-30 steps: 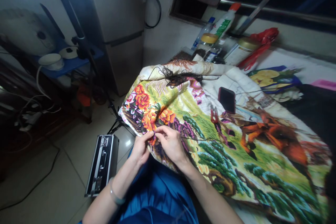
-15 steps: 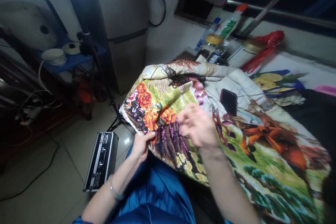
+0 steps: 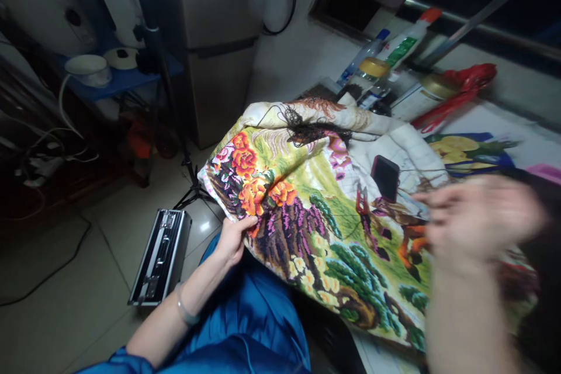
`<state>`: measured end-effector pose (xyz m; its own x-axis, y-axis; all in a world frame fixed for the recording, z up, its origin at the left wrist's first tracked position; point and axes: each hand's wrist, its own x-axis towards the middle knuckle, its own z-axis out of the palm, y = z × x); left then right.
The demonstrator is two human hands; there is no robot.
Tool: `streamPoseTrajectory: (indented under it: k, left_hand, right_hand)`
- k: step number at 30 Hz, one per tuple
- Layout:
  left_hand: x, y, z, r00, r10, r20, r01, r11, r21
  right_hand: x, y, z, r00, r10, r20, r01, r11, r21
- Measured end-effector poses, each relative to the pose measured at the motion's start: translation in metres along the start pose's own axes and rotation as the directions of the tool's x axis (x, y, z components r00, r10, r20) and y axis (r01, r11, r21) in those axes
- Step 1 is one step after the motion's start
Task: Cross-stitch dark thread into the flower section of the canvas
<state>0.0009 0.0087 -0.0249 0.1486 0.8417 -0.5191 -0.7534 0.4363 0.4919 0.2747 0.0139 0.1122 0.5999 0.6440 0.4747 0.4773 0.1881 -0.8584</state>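
Observation:
A large cross-stitch cloth (image 3: pixel 263 248) with orange flowers, green foliage and horses spreads over the table and hangs over its near edge. My left hand (image 3: pixel 234 239) pinches the near left border, thumb on top and fingers underneath. Away to the right, above the cloth, my right hand (image 3: pixel 473 222) is blurred, its fingers bent together; anything between them is too small to make out. Small red-handled scissors (image 3: pixel 362 201) lie on the cloth beside a dark phone (image 3: pixel 385 177). A tangle of dark thread (image 3: pixel 313 128) rests on the rolled far part.
Bottles and a gold-lidded jar (image 3: pixel 374 67) stand behind the cloth, with a red plastic bag (image 3: pixel 471 85) to their right. On the floor at left are a black and silver case (image 3: pixel 161 257) and a tripod (image 3: pixel 193 190). A fridge (image 3: pixel 223 70) stands beyond.
My right hand has swept from the middle of the cloth far to the right. My left hand keeps its hold on the border. The view has shifted slightly.

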Motion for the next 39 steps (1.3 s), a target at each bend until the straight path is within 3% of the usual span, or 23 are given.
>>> streamPoseTrajectory:
  k: [1,2,3,4,5,6,8,13,18,28,35,39]
  left_hand:
    - [-0.001,0.001,0.001,1.0,-0.001,-0.008,0.001,1.0,-0.006]
    - [-0.001,0.001,0.002,1.0,-0.003,-0.015,0.003,1.0,-0.01]
    - [-0.002,0.002,0.003,1.0,-0.006,-0.019,0.006,1.0,-0.009]
    - [-0.003,0.003,0.004,1.0,-0.01,-0.019,0.01,1.0,-0.004]
    - [-0.004,0.004,0.004,1.0,-0.015,-0.015,0.015,1.0,0.001]
    - [-0.005,0.005,0.005,1.0,-0.019,-0.007,0.019,1.0,0.005]
    - [-0.006,0.006,0.006,1.0,-0.024,0.006,0.024,1.0,0.008]
    - [-0.007,0.008,0.007,1.0,-0.015,0.009,0.015,1.0,-0.005]
    - [-0.006,0.006,0.006,1.0,-0.011,0.002,0.011,1.0,-0.008]
    - [-0.006,0.006,0.007,1.0,-0.017,0.005,0.017,1.0,-0.002]
    - [-0.006,0.005,0.005,1.0,-0.005,0.029,0.005,1.0,-0.007]
    - [-0.005,0.005,0.005,1.0,-0.016,0.026,0.017,1.0,-0.018]
  right_hand:
    - [-0.026,0.002,0.017,0.98,0.06,0.19,-0.065,0.998,0.019]
    - [-0.052,0.003,0.033,0.906,0.113,0.408,-0.126,0.992,0.005]
    - [-0.075,0.003,0.049,0.791,0.147,0.594,-0.156,0.987,-0.036]
    - [-0.095,0.003,0.063,0.693,0.142,0.706,-0.128,0.989,-0.073]
    - [-0.111,0.002,0.076,0.616,0.102,0.781,-0.058,0.995,-0.085]
    - [-0.122,0.002,0.085,0.569,0.063,0.82,0.026,0.995,-0.094]
    - [-0.132,0.003,0.097,0.525,0.0,0.851,0.177,0.978,-0.109]
    - [-0.127,0.006,0.1,0.469,-0.023,0.883,0.349,0.923,-0.161]
    - [-0.126,0.004,0.1,0.449,-0.002,0.893,0.429,0.877,-0.214]
    - [-0.126,0.002,0.102,0.45,0.014,0.893,0.443,0.865,-0.237]
    - [-0.121,0.003,0.103,0.393,0.02,0.919,0.463,0.86,-0.217]
    - [-0.118,0.004,0.102,0.38,0.02,0.925,0.416,0.889,-0.191]
